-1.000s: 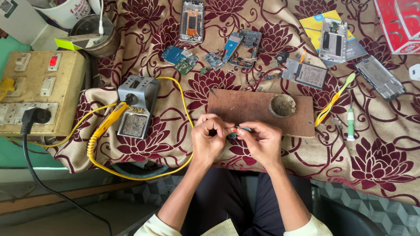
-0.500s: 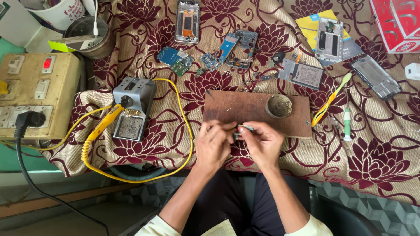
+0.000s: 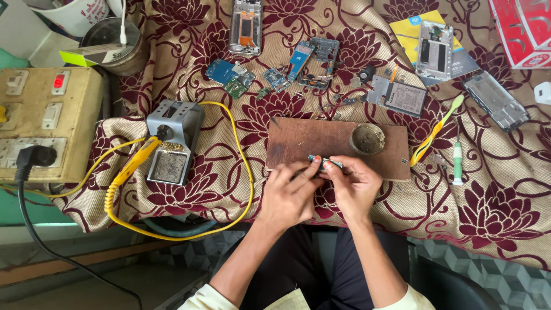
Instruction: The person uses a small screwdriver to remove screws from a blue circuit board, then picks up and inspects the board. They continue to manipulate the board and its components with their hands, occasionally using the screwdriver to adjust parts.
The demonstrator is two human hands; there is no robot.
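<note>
My left hand [image 3: 290, 192] and my right hand [image 3: 353, 183] meet at the near edge of a brown wooden board [image 3: 310, 138]. Together they pinch a small circuit part [image 3: 324, 161] between their fingertips, just above the board's front edge. A round tin [image 3: 368, 139] with a dull filling sits on the board to the right of the part. How the part is oriented is too small to tell.
A soldering iron with a yellow handle [image 3: 133, 163] rests in a grey stand [image 3: 172, 140], its yellow cord looping left of my hands. A switch box [image 3: 43, 123] stands at the left. Phone frames [image 3: 245, 26], circuit boards [image 3: 229, 77], a yellow toothbrush [image 3: 436, 129] and a green-tipped tool [image 3: 457, 163] lie on the floral cloth.
Both hands have moved slightly up toward the board's edge, still holding the small part between them. Nothing else has shifted.
</note>
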